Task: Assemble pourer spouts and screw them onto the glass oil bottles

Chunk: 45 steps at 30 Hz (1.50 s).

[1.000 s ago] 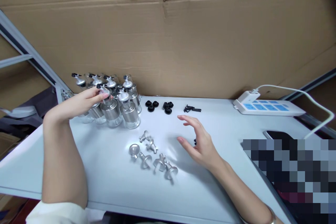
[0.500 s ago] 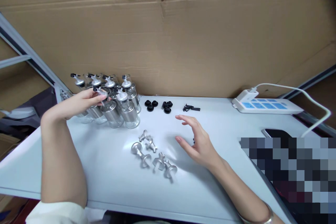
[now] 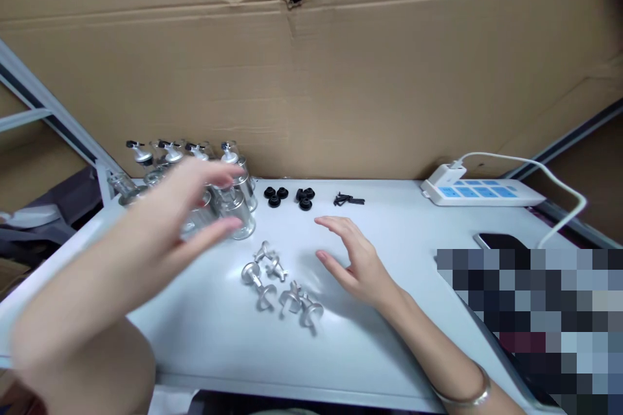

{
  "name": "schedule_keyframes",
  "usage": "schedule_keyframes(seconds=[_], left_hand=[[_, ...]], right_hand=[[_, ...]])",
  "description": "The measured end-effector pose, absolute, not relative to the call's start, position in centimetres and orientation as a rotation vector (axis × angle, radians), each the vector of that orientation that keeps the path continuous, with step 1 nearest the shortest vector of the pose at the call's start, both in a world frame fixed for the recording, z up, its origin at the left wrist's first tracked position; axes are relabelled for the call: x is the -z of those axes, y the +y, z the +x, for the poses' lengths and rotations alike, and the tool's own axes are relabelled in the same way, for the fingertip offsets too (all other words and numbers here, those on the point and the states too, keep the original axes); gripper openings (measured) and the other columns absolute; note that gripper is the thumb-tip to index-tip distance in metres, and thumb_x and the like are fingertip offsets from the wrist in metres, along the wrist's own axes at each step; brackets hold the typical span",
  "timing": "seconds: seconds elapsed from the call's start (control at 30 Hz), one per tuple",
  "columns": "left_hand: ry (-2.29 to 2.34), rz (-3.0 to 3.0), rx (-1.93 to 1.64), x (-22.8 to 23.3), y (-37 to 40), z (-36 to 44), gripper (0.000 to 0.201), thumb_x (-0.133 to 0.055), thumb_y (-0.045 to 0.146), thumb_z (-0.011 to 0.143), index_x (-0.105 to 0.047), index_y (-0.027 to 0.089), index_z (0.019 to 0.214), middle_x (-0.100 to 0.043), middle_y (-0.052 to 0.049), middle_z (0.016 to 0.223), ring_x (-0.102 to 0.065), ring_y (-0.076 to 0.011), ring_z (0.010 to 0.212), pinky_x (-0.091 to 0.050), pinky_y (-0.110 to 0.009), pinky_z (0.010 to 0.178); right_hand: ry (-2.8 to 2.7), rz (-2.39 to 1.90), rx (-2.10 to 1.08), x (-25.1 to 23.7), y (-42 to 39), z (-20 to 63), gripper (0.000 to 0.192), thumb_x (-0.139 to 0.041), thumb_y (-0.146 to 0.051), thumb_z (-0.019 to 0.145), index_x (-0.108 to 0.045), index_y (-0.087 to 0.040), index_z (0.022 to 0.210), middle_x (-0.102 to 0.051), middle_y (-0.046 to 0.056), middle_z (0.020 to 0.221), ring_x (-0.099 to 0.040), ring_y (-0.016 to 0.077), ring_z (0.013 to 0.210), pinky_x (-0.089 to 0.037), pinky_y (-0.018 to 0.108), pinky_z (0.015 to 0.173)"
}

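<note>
My left hand [image 3: 189, 201], smeared a little by motion, is in the air in front of the glass bottles [image 3: 239, 217]; its thumb and fingers are apart with nothing between them. Several bottles have silver pour spouts [image 3: 143, 155] with black tips, and the hand hides part of the group. My right hand [image 3: 357, 266] hovers above the table, fingers spread and holding nothing. To its left lie several loose silver spout pieces [image 3: 267, 297]. Behind them sit two small clusters of round black stoppers [image 3: 275, 200] and, further right, a little pile of thin black pieces [image 3: 348, 199].
A cardboard wall [image 3: 341, 78] closes off the back of the white table [image 3: 209, 331]. On the right are a power strip [image 3: 481, 193] with a plugged-in charger and white cable [image 3: 559, 175], a phone [image 3: 501, 242], and a pixelated area. A metal shelf frame [image 3: 48, 107] rises at the left.
My left hand has let go of a spout-topped bottle and moved right and toward me, its fingers spreading. My right hand stays open in nearly the same place. The view has shifted slightly.
</note>
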<state>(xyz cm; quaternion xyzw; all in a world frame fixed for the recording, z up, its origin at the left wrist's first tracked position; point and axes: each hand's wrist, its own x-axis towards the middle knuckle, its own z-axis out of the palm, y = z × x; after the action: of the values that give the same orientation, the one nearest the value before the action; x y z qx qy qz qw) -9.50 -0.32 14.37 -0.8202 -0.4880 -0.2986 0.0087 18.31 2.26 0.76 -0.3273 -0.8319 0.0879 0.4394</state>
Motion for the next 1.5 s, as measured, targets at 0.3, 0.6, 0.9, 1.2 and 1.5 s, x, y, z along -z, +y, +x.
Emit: schedule_keyframes(seconds=[0.3,0.6,0.9,1.2,1.5], left_hand=[[-1.679,-3.108,-0.626,-7.8,5.9,-3.3,0.042,-0.046,0.0,0.066,-0.059,0.024,0.098,-0.057,-0.002,0.101,-0.058,-0.0168,0.086,-0.043,-0.024,0.07],[-1.663,-3.188,-0.68,-5.8,7.6,-3.6,0.034,-0.048,-0.001,0.057,-0.06,0.02,0.081,-0.058,-0.002,0.089,-0.055,-0.0171,0.08,-0.041,-0.024,0.065],[-1.701,-3.215,-0.146,-6.7,6.9,-3.2,0.013,-0.048,0.016,0.079,-0.057,0.019,0.088,-0.059,-0.005,0.093,-0.056,-0.0194,0.084,-0.042,-0.029,0.072],[-2.007,-3.422,0.895,-6.3,5.4,-0.1,0.018,-0.048,0.037,0.088,-0.049,0.02,0.082,-0.055,0.001,0.077,-0.052,-0.0143,0.073,-0.042,-0.029,0.07],[-2.39,-3.445,1.096,-4.6,5.8,1.1,0.024,-0.052,0.039,0.085,-0.047,0.018,0.075,-0.053,0.003,0.07,-0.056,-0.0118,0.061,-0.044,-0.028,0.065]], right_hand=[[-2.069,-0.872,-0.205,-1.2,2.6,18.7,0.023,-0.05,-0.024,0.092,-0.055,-0.021,0.115,-0.067,0.01,0.103,-0.064,0.0233,0.096,-0.055,0.042,0.082],[-2.086,-0.878,-0.187,-1.6,2.5,18.7,0.025,-0.05,-0.024,0.092,-0.057,-0.021,0.116,-0.069,0.009,0.099,-0.065,0.0226,0.093,-0.055,0.04,0.078],[-2.087,-0.882,-0.138,-1.3,2.6,18.8,0.023,-0.051,-0.02,0.092,-0.057,-0.021,0.113,-0.07,0.009,0.097,-0.065,0.0224,0.088,-0.054,0.039,0.075],[-2.015,-0.729,-0.013,-1.4,2.9,19.0,0.026,-0.063,-0.02,0.086,-0.062,-0.022,0.111,-0.07,0.008,0.09,-0.062,0.0191,0.076,-0.053,0.034,0.066],[-1.988,-0.668,0.088,-1.3,2.8,18.6,0.009,-0.065,-0.016,0.084,-0.066,-0.018,0.093,-0.07,0.007,0.077,-0.06,0.016,0.065,-0.05,0.03,0.058]])
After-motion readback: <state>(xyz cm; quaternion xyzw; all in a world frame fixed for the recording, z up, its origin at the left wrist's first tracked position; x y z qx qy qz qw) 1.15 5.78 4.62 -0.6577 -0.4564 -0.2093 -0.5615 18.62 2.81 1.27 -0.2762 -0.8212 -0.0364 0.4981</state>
